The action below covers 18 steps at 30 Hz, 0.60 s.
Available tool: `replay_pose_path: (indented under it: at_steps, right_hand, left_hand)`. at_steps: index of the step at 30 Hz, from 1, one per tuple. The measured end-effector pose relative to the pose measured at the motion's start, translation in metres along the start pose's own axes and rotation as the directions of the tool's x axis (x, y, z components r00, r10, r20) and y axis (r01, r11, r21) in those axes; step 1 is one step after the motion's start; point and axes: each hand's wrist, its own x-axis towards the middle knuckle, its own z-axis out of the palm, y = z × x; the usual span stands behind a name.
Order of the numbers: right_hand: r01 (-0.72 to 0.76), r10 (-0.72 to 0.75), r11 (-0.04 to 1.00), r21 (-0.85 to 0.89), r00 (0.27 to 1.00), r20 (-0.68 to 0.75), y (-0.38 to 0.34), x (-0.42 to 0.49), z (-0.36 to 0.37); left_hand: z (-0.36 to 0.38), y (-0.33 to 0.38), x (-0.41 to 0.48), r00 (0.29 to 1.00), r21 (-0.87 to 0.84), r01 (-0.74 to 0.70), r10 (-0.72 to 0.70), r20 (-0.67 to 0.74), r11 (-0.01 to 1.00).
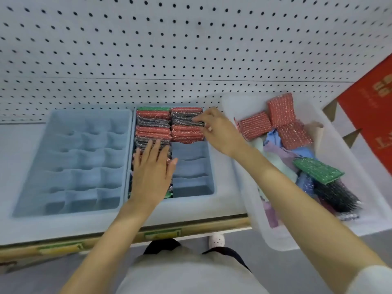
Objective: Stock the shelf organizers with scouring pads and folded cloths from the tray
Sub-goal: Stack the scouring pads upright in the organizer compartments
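Two blue shelf organizers stand side by side on the shelf. The left organizer (63,209) has bare compartments. The right organizer (212,166) holds red, dark and green scouring pads (152,124) on edge in its left column and the far part of its right column. My left hand (151,172) lies flat, fingers straight, pressing on the pads in the left column. My right hand (214,128) pinches a dark pad (186,122) in the right column. The clear tray (239,107) on the right holds red pads (280,122), a green pad (318,169), dark pads and folded cloths (275,153).
A white pegboard (169,49) backs the shelf. A red carton (373,115) stands at the far right behind the tray. The shelf's wooden front edge (127,236) carries price labels. The tray overhangs that edge.
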Motion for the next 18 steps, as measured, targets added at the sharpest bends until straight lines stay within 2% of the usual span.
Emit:
replay_pose_path:
  at_steps: [2,3,5,7,9,10,12,14,16,18]
  right_hand:
    - [-0.052,0.077,0.989,0.14,0.982,-0.174,0.002,-0.019,-0.029]
    - [-0.097,0.135,0.979,0.178,0.967,-0.215,0.008,-0.031,-0.044]
    - [-0.21,0.257,0.954,0.213,0.94,-0.225,0.03,-0.061,-0.072]
    - [-0.337,0.387,0.906,0.257,0.905,-0.179,0.059,-0.095,-0.097]
    - [-0.503,0.524,0.832,0.236,0.851,-0.032,0.094,-0.13,-0.12]
    - [-0.571,0.569,0.809,0.143,0.82,0.056,0.112,-0.146,-0.13]
    - [-0.604,0.609,0.791,-0.1,0.76,0.225,0.146,-0.172,-0.142]
    - [-0.596,0.651,0.759,-0.262,0.703,0.285,0.172,-0.184,-0.145]
    - [-0.63,0.669,0.743,-0.228,0.683,0.293,0.185,-0.188,-0.145]
    - [-0.629,0.645,0.757,-0.177,0.672,0.364,0.19,-0.187,-0.141]
  left_hand:
    - [-0.014,0.03,0.005,0.996,-0.158,-0.032,0.019,-0.084,0.987]
    - [-0.02,0.05,0.008,0.997,-0.273,-0.048,0.028,-0.075,0.961]
    - [-0.025,0.096,0.014,0.998,-0.501,-0.053,0.064,0.005,0.864]
    - [-0.019,0.141,0.014,0.992,-0.616,-0.059,0.117,0.055,0.786]
    - [-0.011,0.179,0.009,0.981,-0.589,-0.152,0.192,0.006,0.794]
    - [-0.004,0.194,0.005,0.973,-0.528,-0.217,0.227,-0.047,0.821]
    - [0.007,0.218,-0.002,0.961,-0.398,-0.275,0.255,-0.105,0.875]
    - [0.018,0.229,-0.005,0.97,-0.319,-0.243,0.221,-0.104,0.916]
    - [0.029,0.23,-0.006,0.985,-0.271,-0.173,0.17,-0.034,0.947]
    - [0.041,0.224,-0.007,0.986,-0.155,-0.162,0.167,0.02,0.975]
